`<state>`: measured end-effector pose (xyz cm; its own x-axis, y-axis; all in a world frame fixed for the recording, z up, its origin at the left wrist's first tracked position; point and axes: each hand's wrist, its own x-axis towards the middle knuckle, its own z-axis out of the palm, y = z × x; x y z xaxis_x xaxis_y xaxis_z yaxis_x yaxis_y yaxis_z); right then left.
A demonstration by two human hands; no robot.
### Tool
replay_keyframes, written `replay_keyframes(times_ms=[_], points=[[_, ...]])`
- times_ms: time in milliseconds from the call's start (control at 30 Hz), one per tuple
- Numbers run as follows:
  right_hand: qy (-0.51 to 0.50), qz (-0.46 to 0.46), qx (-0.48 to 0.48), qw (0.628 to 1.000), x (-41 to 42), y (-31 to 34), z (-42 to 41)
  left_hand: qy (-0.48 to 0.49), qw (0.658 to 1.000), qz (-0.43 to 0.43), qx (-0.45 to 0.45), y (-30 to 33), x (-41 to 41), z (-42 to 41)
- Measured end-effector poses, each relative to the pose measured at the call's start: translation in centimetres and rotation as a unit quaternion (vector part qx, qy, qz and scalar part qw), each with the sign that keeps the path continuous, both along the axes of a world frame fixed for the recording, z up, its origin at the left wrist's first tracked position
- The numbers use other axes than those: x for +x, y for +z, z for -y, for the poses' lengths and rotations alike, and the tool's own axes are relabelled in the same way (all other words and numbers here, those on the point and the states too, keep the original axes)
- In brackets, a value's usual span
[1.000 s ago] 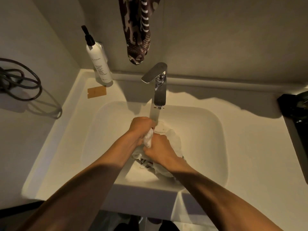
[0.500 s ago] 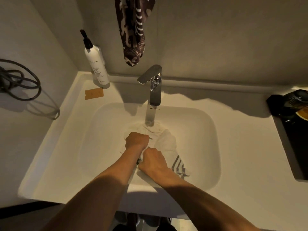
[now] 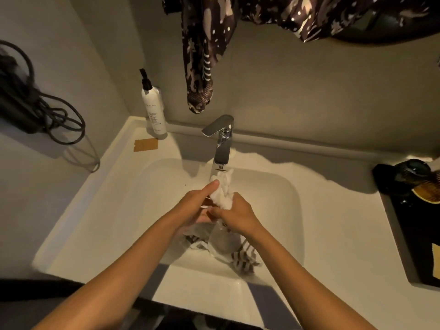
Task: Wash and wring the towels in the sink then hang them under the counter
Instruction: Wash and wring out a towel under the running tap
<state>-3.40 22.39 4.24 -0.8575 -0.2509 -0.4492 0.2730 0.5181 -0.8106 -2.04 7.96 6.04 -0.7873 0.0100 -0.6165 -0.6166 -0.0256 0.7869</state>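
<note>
Both hands have lifted from low in the sink (image 3: pixel 100 217) toward the faucet (image 3: pixel 222 141). The right hand (image 3: pixel 238 214) grips the white towel (image 3: pixel 222 191), fingers curled round its bunched upper part, where half a second ago it pressed the cloth down. The left hand (image 3: pixel 198 202) now lies with straight fingers against the bunch, no longer a fist. The towel's striped end (image 3: pixel 242 258) trails on the basin floor. Behind, a pump bottle (image 3: pixel 154 108) stands on the counter (image 3: pixel 333 222).

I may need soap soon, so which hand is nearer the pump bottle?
Left. The left hand lies below and right of the pump bottle; the right hand lies farther right, beyond the towel.
</note>
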Motion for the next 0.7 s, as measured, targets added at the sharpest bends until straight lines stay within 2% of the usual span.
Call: replay_keyframes(times_ms=[133, 200, 267, 300, 400, 600, 700], points=[[0.043, 0.02, -0.119, 0.992, 0.0, 2.5, -1.9, 0.099, 0.988, -0.091, -0.075, 2.2, -0.1, -0.2], [0.014, 0.096, -0.234, 0.967, -0.4, 3.4, -3.1, 0.177, 0.978, -0.114, -0.012, 3.1, -0.2, -0.3], [-0.035, 0.18, -0.355, 0.917, -0.7, 4.3, -3.8, 0.236, 0.958, -0.106, 0.121, 3.7, -0.2, -0.2], [-0.045, 0.181, -0.361, 0.914, -0.9, 4.5, -4.1, 0.25, 0.948, -0.103, 0.171, 4.0, -0.2, -0.2], [-0.041, 0.057, -0.236, 0.969, -1.5, 5.0, -4.2, 0.219, 0.946, -0.126, 0.205, 4.9, -0.4, -0.8], [-0.064, -0.126, -0.176, 0.974, -1.9, 6.6, -3.0, 0.102, 0.978, -0.181, 0.033, 5.8, -1.4, -1.5], [-0.097, -0.142, -0.179, 0.969, -2.2, 5.9, -3.3, 0.09, 0.976, -0.199, -0.022, 6.2, -1.4, -0.4]])
